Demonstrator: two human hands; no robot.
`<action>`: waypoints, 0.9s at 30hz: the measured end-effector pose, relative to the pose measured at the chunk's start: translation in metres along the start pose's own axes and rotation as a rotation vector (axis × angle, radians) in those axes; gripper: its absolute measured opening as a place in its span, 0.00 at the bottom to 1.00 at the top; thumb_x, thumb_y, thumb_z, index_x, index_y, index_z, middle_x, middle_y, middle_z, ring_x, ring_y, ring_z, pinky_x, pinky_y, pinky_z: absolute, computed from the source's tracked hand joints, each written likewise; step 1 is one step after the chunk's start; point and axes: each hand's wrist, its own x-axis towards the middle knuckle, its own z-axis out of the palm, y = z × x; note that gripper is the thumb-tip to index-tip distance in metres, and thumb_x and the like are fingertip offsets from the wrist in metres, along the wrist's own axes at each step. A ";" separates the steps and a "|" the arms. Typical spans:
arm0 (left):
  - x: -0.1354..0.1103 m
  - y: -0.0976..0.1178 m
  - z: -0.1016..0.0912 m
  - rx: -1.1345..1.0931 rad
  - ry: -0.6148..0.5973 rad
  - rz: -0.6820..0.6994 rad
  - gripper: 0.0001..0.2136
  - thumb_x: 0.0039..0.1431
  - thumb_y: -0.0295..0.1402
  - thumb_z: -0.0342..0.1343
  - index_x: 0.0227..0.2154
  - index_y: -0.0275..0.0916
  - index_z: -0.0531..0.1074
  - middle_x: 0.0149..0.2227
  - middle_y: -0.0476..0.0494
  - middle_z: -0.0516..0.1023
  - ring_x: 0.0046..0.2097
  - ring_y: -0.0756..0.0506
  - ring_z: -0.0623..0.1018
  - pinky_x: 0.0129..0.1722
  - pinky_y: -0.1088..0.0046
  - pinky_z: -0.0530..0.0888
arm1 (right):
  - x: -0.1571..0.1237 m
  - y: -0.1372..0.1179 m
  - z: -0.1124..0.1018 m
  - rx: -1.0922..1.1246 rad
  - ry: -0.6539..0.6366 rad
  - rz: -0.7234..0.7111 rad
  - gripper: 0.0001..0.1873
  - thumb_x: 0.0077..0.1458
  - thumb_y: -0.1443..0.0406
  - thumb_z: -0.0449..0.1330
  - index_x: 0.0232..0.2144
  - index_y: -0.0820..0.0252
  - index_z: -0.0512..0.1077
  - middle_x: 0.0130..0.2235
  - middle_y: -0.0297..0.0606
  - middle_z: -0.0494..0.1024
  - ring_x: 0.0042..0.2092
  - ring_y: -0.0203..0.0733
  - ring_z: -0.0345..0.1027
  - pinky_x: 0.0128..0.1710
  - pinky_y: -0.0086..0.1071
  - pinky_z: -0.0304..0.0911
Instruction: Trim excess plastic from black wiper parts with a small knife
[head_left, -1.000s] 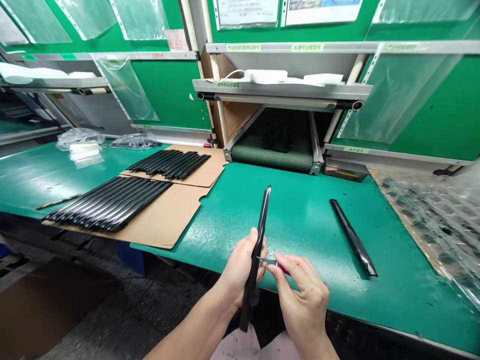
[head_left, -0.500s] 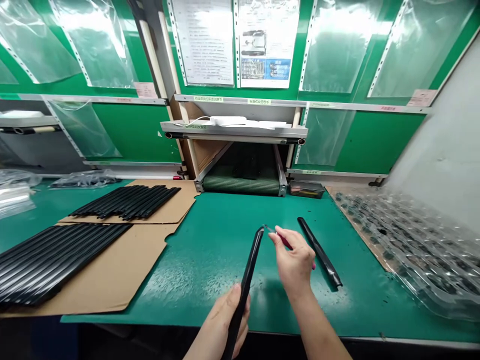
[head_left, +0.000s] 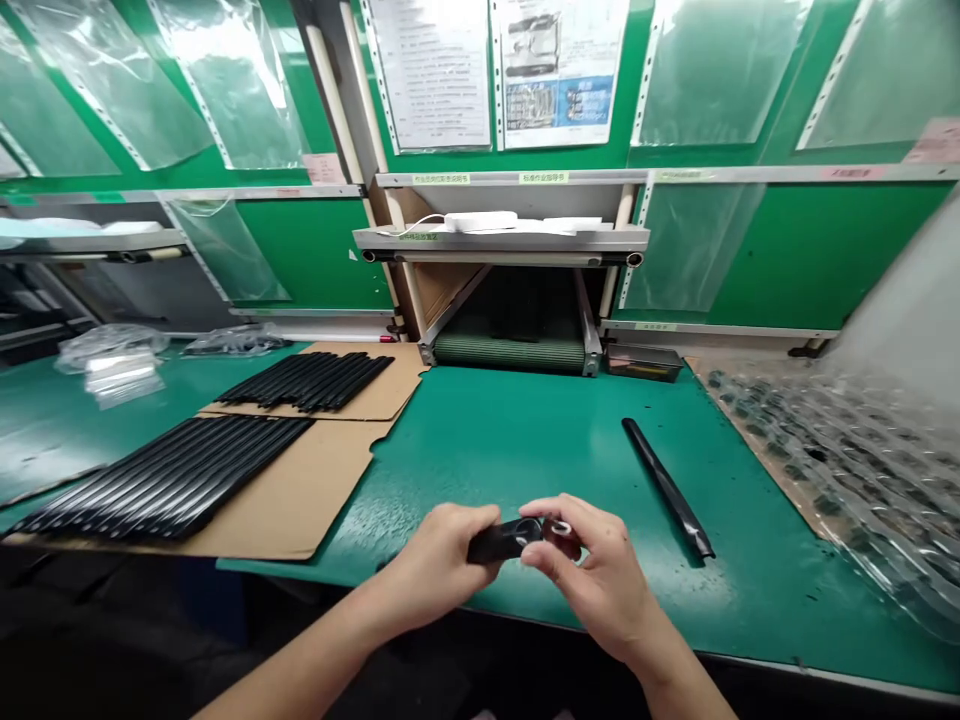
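Observation:
My left hand (head_left: pixel 446 560) is wrapped round a black plastic tube (head_left: pixel 506 541) whose end points to the right, in front of my body. Close against that end, my right hand (head_left: pixel 596 565) curls its thumb and fingers round a small tool with a dark red handle (head_left: pixel 564 540). The tool's tip cannot be made out. Right of my hands, another black plastic strip (head_left: pixel 667 487) lies slantwise on the green table (head_left: pixel 480 440).
Rows of black strips (head_left: pixel 172 475) lie on cardboard (head_left: pixel 315 500) at the left. Clear plastic trays (head_left: pixel 847 450) are stacked at the right. A conveyor belt (head_left: pixel 510 350) meets the table's back edge, beside a small dark box (head_left: pixel 643 362).
The tube has swung from pointing away to pointing right, nearer my body. My right hand has come down and toward me with the tool, and the view has shifted left.

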 end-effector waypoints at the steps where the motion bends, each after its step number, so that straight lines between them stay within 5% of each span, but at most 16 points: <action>1: 0.003 -0.004 -0.002 0.071 0.047 0.088 0.11 0.50 0.21 0.51 0.23 0.37 0.54 0.21 0.55 0.58 0.24 0.53 0.56 0.25 0.73 0.50 | -0.002 -0.003 0.001 -0.079 -0.050 -0.031 0.15 0.59 0.53 0.62 0.43 0.56 0.73 0.32 0.32 0.69 0.32 0.34 0.61 0.32 0.29 0.54; 6: 0.015 -0.013 -0.010 0.360 0.122 0.517 0.09 0.49 0.17 0.47 0.25 0.38 0.58 0.23 0.52 0.63 0.25 0.50 0.61 0.26 0.70 0.52 | -0.001 -0.011 -0.007 -0.335 -0.309 -0.050 0.22 0.52 0.49 0.67 0.34 0.57 0.65 0.34 0.28 0.69 0.35 0.34 0.58 0.33 0.30 0.49; 10: 0.024 -0.008 -0.016 0.502 0.113 0.658 0.10 0.55 0.18 0.46 0.24 0.39 0.57 0.24 0.49 0.64 0.26 0.48 0.61 0.27 0.68 0.54 | 0.004 -0.010 -0.013 -0.353 -0.394 -0.104 0.26 0.50 0.47 0.67 0.27 0.59 0.61 0.29 0.26 0.67 0.31 0.32 0.56 0.30 0.30 0.44; 17: 0.023 -0.008 -0.017 0.436 -0.025 0.544 0.10 0.49 0.17 0.46 0.23 0.39 0.54 0.24 0.47 0.63 0.26 0.47 0.60 0.29 0.66 0.52 | -0.002 -0.006 -0.006 -0.325 -0.319 -0.145 0.28 0.56 0.45 0.61 0.23 0.60 0.56 0.23 0.27 0.61 0.27 0.32 0.52 0.29 0.31 0.41; 27: 0.001 -0.005 -0.008 0.194 0.054 0.282 0.11 0.47 0.18 0.48 0.24 0.38 0.53 0.22 0.53 0.58 0.24 0.52 0.57 0.26 0.71 0.49 | -0.009 0.006 0.014 -0.423 0.017 -0.308 0.30 0.63 0.43 0.50 0.23 0.61 0.55 0.23 0.31 0.59 0.27 0.34 0.48 0.29 0.33 0.39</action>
